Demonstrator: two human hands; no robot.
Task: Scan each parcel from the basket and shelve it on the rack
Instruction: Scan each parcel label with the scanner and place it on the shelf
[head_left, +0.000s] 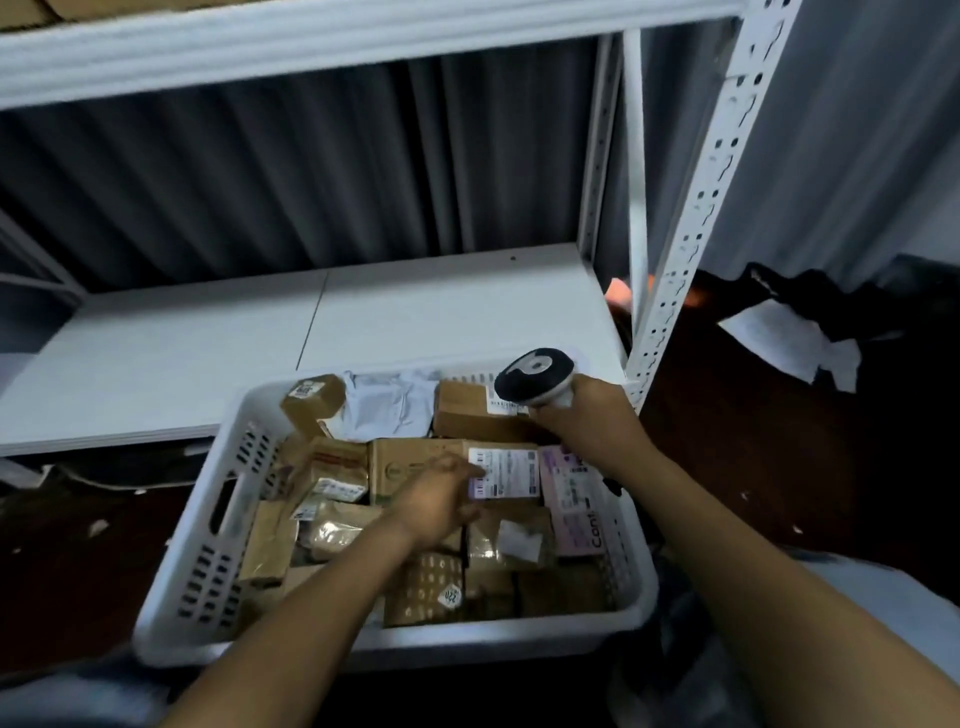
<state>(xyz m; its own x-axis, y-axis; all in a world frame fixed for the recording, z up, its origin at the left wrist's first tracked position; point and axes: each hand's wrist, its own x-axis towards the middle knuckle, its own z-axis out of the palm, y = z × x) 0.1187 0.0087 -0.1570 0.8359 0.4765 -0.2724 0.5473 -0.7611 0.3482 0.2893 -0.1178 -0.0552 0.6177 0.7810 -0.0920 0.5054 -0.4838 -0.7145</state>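
A white slotted basket in front of me is filled with several parcels, mostly brown cardboard boxes, plus a grey poly bag. My left hand reaches into the middle of the basket, fingertips touching a brown box with a white shipping label; whether the fingers grip it is unclear. My right hand holds a white and black barcode scanner by its handle above the basket's far right corner. The white rack shelf lies just beyond the basket.
A pink labelled parcel lies at the basket's right side. The rack's perforated white upright stands to the right, an upper shelf beam overhead. Dark floor with paper scraps and dark cloth lies to the right.
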